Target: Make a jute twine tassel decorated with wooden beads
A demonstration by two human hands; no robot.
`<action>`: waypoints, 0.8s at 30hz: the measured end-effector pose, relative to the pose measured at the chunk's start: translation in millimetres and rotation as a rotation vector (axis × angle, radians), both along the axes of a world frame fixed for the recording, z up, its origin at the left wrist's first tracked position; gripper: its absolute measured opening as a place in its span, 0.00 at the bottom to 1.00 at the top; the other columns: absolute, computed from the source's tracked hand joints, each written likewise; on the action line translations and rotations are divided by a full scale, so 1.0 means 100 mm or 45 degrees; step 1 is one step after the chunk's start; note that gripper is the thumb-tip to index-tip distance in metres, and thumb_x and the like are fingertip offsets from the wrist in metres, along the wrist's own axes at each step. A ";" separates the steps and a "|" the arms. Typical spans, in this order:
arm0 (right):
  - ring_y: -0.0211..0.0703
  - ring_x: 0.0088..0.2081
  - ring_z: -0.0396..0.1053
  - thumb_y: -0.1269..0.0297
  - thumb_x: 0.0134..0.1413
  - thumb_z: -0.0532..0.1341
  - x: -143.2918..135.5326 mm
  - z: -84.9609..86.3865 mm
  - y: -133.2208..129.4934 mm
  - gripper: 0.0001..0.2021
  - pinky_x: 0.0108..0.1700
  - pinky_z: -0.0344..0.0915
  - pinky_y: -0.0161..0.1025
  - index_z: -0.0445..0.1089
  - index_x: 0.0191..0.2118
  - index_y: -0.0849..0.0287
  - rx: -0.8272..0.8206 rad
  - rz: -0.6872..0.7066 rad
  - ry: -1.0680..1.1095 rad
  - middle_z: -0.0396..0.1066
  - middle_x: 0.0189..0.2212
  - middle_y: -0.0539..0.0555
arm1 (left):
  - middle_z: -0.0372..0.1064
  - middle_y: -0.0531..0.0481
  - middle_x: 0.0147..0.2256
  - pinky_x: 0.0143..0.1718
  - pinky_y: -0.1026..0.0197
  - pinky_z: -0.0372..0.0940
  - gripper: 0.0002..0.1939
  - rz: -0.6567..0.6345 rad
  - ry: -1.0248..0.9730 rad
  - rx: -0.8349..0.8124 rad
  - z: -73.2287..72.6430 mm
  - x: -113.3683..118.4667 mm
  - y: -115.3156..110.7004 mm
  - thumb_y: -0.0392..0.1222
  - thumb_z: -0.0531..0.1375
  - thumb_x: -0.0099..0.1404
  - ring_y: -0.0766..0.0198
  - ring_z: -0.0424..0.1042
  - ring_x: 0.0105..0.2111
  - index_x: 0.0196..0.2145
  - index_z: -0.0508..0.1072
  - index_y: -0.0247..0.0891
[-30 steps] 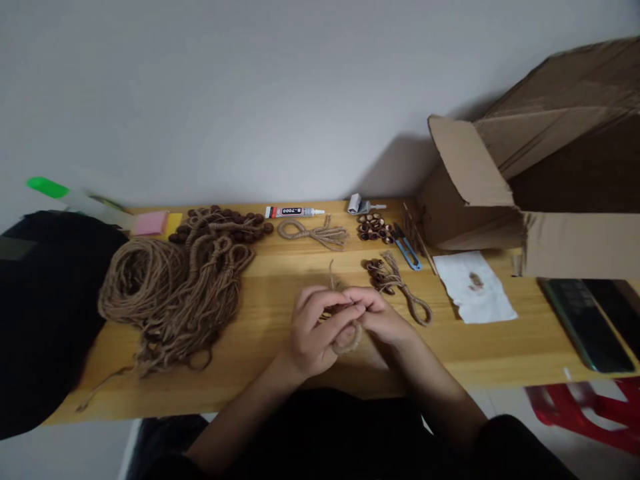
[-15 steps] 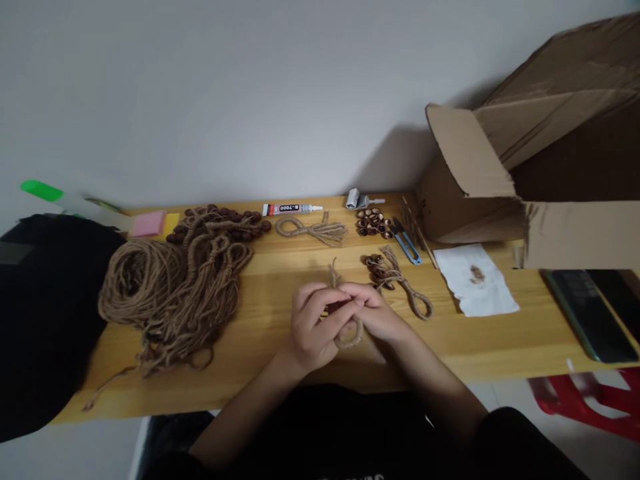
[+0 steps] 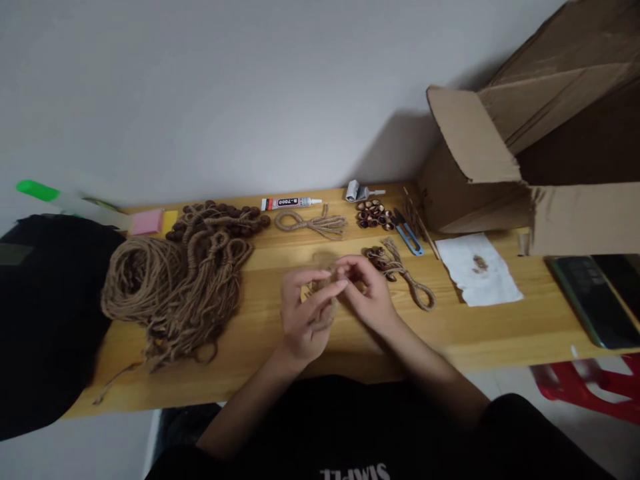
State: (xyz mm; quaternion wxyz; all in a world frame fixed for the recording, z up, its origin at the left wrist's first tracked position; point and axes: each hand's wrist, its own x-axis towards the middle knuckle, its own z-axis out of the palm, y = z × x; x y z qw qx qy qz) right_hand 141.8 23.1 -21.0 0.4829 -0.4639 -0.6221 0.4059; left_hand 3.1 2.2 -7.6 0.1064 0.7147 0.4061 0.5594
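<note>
My left hand [image 3: 304, 313] is closed around a piece of brown twine cord [image 3: 326, 316]; its wrapped loop shows blurred below the fingers and loose strands stick out above. Close beside it, my right hand [image 3: 369, 293] is pinched at the thumb and fingertips, meeting the left fingertips; what it grips is hidden. To the right lies a looped twine cord [image 3: 419, 293] with frayed ends, beside a few dark brown shell-like pieces [image 3: 376, 255]. Another looped cord [image 3: 310, 224] rests farther back.
At left are a twine coil [image 3: 135, 277], a heap of cords [image 3: 200, 300] and brown beads [image 3: 215, 215]. Behind lie a glue tube [image 3: 291, 203], a crumpled tube [image 3: 356, 192], halved shells [image 3: 373, 215] and blue snips [image 3: 410, 235]. Right: stained tissue [image 3: 465, 257], cardboard box [image 3: 470, 147], phone [image 3: 593, 300].
My hands have drawn slightly apart. The right hand has turned and lifted to a fingertip pinch, and the cord's loop has shifted left with my left hand. The view has tilted slightly.
</note>
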 end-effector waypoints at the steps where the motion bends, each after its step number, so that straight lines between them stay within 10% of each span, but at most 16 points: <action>1: 0.38 0.32 0.66 0.71 0.53 0.56 0.00 0.02 -0.01 0.09 0.34 0.65 0.36 0.67 0.41 0.57 0.143 -0.090 -0.063 0.68 0.31 0.51 | 0.65 0.45 0.43 0.42 0.56 0.65 0.11 0.031 -0.024 -0.037 -0.01 -0.01 0.00 0.39 0.52 0.69 0.61 0.66 0.43 0.44 0.74 0.41; 6: 0.45 0.41 0.68 0.69 0.51 0.61 -0.03 0.08 -0.06 0.09 0.41 0.68 0.43 0.67 0.41 0.56 0.649 -0.013 -0.259 0.69 0.38 0.56 | 0.64 0.45 0.45 0.46 0.53 0.64 0.13 0.087 0.065 -0.091 -0.03 0.01 0.00 0.43 0.51 0.70 0.59 0.65 0.45 0.45 0.74 0.43; 24: 0.39 0.29 0.75 0.74 0.53 0.62 -0.12 0.04 -0.19 0.07 0.33 0.71 0.36 0.71 0.37 0.57 0.785 -0.290 -0.392 0.77 0.28 0.52 | 0.68 0.48 0.36 0.42 0.57 0.65 0.06 0.179 0.047 -0.136 -0.04 0.03 0.03 0.36 0.57 0.65 0.62 0.67 0.39 0.40 0.72 0.38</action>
